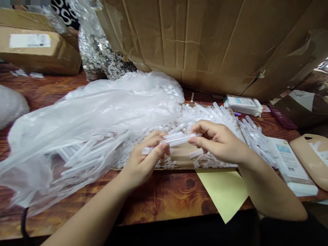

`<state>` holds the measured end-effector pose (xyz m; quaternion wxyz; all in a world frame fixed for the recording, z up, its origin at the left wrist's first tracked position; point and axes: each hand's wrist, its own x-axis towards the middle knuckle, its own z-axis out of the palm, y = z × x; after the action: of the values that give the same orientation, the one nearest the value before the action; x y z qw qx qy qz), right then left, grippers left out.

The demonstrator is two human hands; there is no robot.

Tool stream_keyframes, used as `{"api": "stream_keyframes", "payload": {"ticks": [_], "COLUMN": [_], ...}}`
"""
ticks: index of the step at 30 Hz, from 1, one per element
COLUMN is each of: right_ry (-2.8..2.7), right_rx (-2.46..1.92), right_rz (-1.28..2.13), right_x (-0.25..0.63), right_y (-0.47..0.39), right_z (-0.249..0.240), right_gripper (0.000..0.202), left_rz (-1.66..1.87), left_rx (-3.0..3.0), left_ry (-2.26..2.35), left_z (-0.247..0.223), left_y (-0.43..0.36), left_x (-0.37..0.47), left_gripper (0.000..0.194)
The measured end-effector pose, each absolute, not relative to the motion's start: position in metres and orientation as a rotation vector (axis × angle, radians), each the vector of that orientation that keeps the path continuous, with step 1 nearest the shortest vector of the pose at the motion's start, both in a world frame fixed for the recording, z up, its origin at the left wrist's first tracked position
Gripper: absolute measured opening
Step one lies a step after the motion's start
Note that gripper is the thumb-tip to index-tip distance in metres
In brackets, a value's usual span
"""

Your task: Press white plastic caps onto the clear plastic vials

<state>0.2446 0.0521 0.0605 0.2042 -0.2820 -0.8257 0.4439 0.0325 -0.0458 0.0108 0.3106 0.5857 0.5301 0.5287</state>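
Note:
Both hands are over a shallow cardboard tray of small clear plastic pieces. My left hand is closed around a clear plastic tube, whose rounded end sticks out past the fingers on the left. At the tube's other end, my right hand pinches it between thumb and fingers. Whether the right fingertips hold a small piece there too, I cannot tell. A short clear piece lies just below the right fingers. Left of the tray, a plastic bag spills more clear tubes.
A large cardboard box stands behind the tray. To the right lie loose tubes, labelled packs and a dark red phone-like object. Yellow paper hangs over the table's front edge. A taped box sits at back left.

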Motion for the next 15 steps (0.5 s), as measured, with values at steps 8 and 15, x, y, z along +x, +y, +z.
{"api": "stream_keyframes", "payload": {"ticks": [8, 15], "right_ry": [-2.498, -2.56], "right_rx": [-1.233, -1.363], "right_rz": [0.258, -0.05], "right_x": [0.294, 0.284], "right_y": [0.121, 0.119], "right_z": [0.06, 0.047], "right_gripper": [0.007, 0.02], "left_rz": [1.507, 1.529], "left_rx": [0.886, 0.767], "left_ry": [1.466, 1.457], "left_z": [0.008, 0.009], "left_y": [-0.038, -0.033], "left_x": [0.022, 0.017], "left_gripper": [0.043, 0.039]}}
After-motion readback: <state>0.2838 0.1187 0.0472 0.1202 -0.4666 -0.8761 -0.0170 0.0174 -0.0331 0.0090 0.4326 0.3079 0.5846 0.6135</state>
